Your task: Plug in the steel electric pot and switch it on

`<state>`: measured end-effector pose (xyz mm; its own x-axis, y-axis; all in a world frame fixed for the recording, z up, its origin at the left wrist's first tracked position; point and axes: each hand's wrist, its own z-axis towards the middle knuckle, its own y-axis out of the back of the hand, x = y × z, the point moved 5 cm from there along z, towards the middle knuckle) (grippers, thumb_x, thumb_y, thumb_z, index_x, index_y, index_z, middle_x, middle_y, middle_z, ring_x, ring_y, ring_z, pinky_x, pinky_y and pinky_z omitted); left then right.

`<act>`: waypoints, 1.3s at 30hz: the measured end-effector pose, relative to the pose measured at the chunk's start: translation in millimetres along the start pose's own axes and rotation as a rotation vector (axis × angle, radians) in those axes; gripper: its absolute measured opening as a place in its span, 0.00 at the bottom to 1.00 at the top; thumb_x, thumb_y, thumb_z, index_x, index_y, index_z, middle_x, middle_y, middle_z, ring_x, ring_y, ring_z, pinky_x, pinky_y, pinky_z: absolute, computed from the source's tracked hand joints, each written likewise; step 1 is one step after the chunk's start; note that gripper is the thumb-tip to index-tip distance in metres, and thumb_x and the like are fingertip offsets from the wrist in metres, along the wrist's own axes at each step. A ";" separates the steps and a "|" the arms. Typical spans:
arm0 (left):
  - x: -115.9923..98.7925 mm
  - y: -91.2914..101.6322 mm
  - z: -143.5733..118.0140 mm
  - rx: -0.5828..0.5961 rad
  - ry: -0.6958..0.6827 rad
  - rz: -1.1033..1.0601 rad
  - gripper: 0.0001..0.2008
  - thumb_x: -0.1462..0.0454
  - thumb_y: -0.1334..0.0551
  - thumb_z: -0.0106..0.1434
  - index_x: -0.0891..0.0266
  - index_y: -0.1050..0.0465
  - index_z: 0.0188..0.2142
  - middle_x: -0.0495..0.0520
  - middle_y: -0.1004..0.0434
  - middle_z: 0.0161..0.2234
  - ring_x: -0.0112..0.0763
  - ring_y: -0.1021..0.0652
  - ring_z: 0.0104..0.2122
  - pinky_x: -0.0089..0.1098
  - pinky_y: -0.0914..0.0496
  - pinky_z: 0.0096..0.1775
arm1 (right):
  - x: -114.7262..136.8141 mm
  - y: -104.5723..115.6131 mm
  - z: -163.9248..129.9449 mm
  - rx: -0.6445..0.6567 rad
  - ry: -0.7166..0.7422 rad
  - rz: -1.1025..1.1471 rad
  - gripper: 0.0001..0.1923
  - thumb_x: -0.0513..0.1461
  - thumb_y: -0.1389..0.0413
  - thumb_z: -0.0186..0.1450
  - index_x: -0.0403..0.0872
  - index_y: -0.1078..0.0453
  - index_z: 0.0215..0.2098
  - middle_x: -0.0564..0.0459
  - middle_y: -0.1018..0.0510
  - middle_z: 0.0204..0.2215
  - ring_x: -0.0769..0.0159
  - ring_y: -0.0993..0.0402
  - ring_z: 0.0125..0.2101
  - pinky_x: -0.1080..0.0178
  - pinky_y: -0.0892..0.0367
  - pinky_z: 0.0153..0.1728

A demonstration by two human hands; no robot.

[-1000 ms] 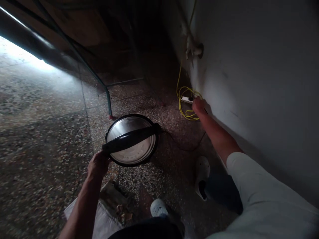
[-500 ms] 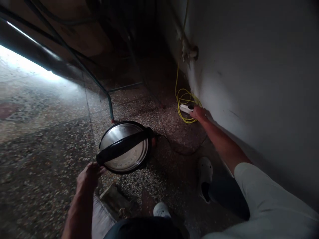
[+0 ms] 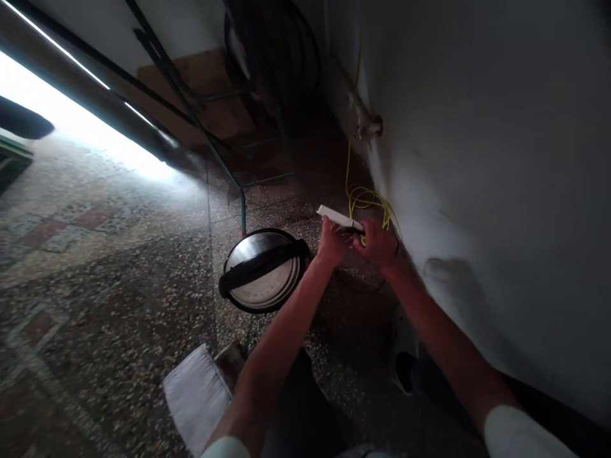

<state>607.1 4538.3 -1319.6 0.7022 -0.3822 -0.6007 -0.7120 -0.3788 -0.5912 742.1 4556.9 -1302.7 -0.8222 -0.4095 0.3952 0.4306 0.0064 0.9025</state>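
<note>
Close to the wall, both hands meet around a long white power strip (image 3: 334, 216). My left hand (image 3: 331, 245) is closed on its underside, thumb along the near edge. My right hand (image 3: 379, 245) grips its right end, where a small dark piece shows between the fingers; I cannot make out whether this is a plug. Loops of yellow cable (image 3: 365, 196) lie just behind the hands. To the left, a round appliance (image 3: 262, 280) with a shiny metal top and a black handle bar across it rests on the floor, touched by neither hand.
A green metal frame leg (image 3: 243, 213) stands behind the appliance. The white wall (image 3: 487, 159) rises close on the right, with a pipe stub (image 3: 375, 125). A pale folded cloth (image 3: 198, 394) lies at lower left on the speckled floor (image 3: 153, 305).
My left hand has left the appliance's handle end and come right to the power strip. My right hand still holds the strip, now raised off the cable coil. The view has shifted left.
</note>
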 end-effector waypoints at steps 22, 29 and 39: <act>-25.6 8.0 -21.6 0.193 -0.098 -0.274 0.37 0.36 0.53 0.72 0.64 0.24 0.53 0.66 0.16 0.46 0.52 0.16 0.50 0.50 0.22 0.51 | 14.7 98.1 13.6 -0.352 0.048 0.439 0.24 0.49 0.39 0.68 0.54 0.34 0.59 0.51 0.22 0.42 0.62 0.23 0.37 0.56 0.22 0.39; -38.0 9.1 -22.6 0.124 -0.229 -0.357 0.19 0.52 0.39 0.64 0.62 0.24 0.47 0.60 0.15 0.44 0.48 0.17 0.52 0.47 0.25 0.57 | 6.4 125.1 1.8 -0.605 0.141 0.174 0.24 0.46 0.45 0.73 0.55 0.30 0.66 0.45 0.25 0.49 0.56 0.23 0.47 0.52 0.21 0.46; -43.9 -6.8 -32.5 0.205 -0.345 0.111 0.27 0.63 0.26 0.52 0.58 0.24 0.53 0.58 0.20 0.57 0.50 0.20 0.57 0.48 0.22 0.54 | 28.5 133.6 -3.8 -0.502 0.014 0.371 0.31 0.51 0.53 0.78 0.55 0.44 0.76 0.42 0.24 0.58 0.51 0.24 0.54 0.46 0.24 0.55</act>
<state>581.2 4530.2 -1271.7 0.6041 -0.0932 -0.7914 -0.7935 -0.1619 -0.5866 777.6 4542.7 -1171.5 -0.5805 -0.4744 0.6618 0.8121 -0.2770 0.5136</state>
